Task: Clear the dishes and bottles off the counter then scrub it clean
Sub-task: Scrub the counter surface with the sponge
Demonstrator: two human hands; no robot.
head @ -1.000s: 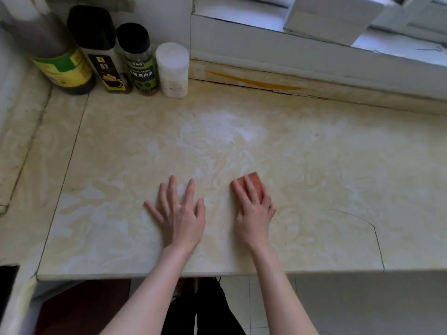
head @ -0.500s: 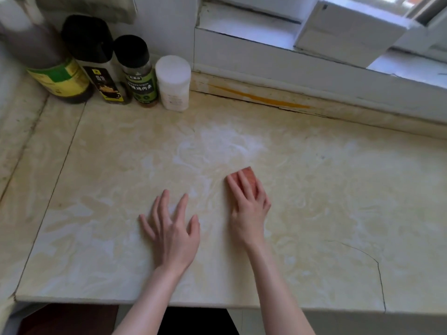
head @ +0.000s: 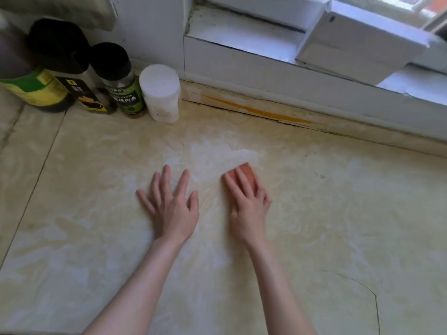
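The beige marble counter [head: 326, 226] is streaked with pale soapy smears. My right hand [head: 246, 204] presses flat on a small orange-red sponge [head: 248, 172], whose far end shows past my fingertips. My left hand [head: 170, 206] lies flat on the counter with its fingers spread, holding nothing, a little left of the sponge. At the back left corner stand a large dark bottle with a green-yellow label [head: 29, 90], a dark-capped sauce bottle [head: 79, 93], a black-capped seasoning jar [head: 123, 93] and a white plastic jar [head: 160, 95].
A white window sill [head: 242, 44] and a white box-like ledge [head: 358, 42] run along the back. A yellow stain [head: 256, 111] marks the rear strip of the counter. A thin crack [head: 362, 291] curves through the slab at the right front.
Both hands have slid farther from me across the counter, the right one pushing the sponge toward the soapy patch. The camera view has moved closer and tilted toward the window.
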